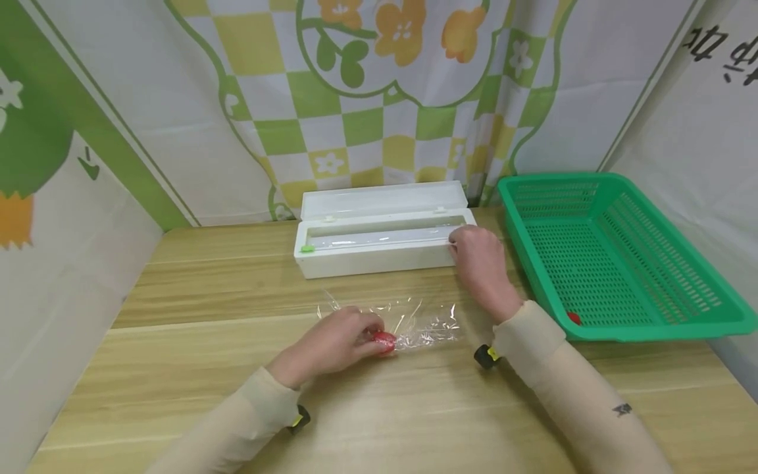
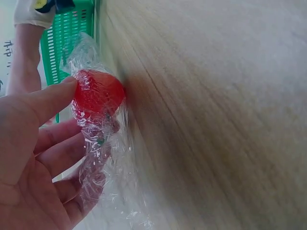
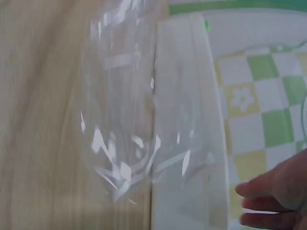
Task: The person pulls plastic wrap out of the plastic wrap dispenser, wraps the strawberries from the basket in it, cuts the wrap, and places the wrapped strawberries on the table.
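Observation:
My left hand (image 1: 340, 339) grips a round, shiny red fruit-like piece (image 2: 99, 91) wrapped in crumpled cling film (image 2: 103, 167). The thumb presses its near side, with the other fingers curled under the film. In the head view the film spreads to the right over the table. At the right end of the open white cling film dispenser (image 1: 379, 261) is my right hand (image 1: 482, 266). Its fingers are gently bent beside the box's edge in the right wrist view, with nothing seen between them. A green slide cutter (image 1: 307, 249) sits at the dispenser's left end.
A green plastic basket (image 1: 535, 263) stands at the right of the wooden table (image 1: 207, 395), close to my right forearm. Inside it lies a small red thing (image 1: 574, 318). A checked, flowered curtain (image 1: 379, 125) hangs directly behind the dispenser.

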Tool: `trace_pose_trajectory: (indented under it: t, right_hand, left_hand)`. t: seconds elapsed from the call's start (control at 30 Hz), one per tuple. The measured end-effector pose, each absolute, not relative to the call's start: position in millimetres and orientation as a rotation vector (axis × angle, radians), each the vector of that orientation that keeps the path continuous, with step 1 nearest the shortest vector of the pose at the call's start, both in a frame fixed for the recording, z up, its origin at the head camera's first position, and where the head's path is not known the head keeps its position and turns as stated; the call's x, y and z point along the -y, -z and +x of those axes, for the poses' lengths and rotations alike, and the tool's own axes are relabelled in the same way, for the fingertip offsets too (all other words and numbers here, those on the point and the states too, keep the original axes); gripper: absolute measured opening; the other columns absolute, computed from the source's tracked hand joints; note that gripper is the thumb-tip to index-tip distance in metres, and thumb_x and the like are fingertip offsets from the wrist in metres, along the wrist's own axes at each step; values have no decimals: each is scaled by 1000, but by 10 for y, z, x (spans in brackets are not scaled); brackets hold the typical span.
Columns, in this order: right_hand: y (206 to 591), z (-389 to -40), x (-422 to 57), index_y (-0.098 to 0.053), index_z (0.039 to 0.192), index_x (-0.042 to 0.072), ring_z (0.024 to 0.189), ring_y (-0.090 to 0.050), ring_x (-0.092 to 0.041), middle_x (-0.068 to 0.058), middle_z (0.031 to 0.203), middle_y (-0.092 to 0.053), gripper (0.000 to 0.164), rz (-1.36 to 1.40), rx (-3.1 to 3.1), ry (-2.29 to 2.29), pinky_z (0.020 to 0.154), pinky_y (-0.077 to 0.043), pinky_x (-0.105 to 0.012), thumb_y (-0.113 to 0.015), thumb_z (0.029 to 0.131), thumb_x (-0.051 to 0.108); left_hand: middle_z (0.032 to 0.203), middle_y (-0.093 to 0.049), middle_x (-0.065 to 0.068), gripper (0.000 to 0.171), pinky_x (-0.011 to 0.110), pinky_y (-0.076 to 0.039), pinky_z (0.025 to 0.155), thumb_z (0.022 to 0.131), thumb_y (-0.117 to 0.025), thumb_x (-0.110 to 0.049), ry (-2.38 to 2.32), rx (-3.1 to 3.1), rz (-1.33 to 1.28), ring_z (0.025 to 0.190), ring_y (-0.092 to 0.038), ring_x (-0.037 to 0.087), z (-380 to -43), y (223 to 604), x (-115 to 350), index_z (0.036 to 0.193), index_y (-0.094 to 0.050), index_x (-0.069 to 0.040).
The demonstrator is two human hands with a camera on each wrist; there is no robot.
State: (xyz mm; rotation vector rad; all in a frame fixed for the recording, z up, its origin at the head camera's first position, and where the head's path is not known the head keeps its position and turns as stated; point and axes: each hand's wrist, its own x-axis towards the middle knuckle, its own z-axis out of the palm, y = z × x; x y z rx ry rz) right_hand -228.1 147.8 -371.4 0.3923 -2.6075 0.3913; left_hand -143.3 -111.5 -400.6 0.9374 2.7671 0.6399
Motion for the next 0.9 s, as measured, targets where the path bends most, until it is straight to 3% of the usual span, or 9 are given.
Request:
trace_pose_trajectory:
  t: [0.17,0.27,0.4,0.63,0.9]
  right_hand:
    - [3638,-2019,-1352,-77,87,7,82,-72,-22,-6,88,-77,7,769,2710,-548,72,-61,-39,-70,86,6]
    - [3630,-1838,-1259,-77,99,8,92,-74,-19,-4,99,-78,15,1077,2771,-617,83,-61,-35,-75,87,16]
    - [3682,-1648,-1157,-76,106,11,97,-73,-13,1,104,-77,22,1355,2807,-635,86,-60,-29,-77,86,21]
    - [3885,-1516,-1051,-76,107,19,97,-71,-8,8,105,-76,26,1376,2831,-697,90,-57,-26,-81,82,27]
    - [4027,-1520,-1019,-75,107,22,97,-69,-4,11,104,-75,28,1341,2819,-778,90,-56,-25,-83,80,22]
  left_hand:
    - [89,-71,-8,25,33,-54,82,90,-69,-43,-642,-2788,909,86,-63,11,-1412,4010,1127,98,-70,-20]
    - [90,-71,-8,22,33,-54,82,90,-69,-42,-648,-2791,918,87,-63,11,-1410,4021,1128,98,-70,-21]
    - [89,-71,-11,20,31,-54,82,91,-69,-41,-657,-2791,944,85,-61,8,-1409,4035,1127,97,-71,-22]
    - [91,-69,-10,19,30,-53,82,92,-69,-38,-657,-2795,982,86,-60,8,-1405,4065,1138,100,-75,-21]
    - [91,-66,-9,18,29,-53,79,93,-68,-36,-639,-2812,927,83,-57,6,-1383,4079,1149,100,-75,-21]
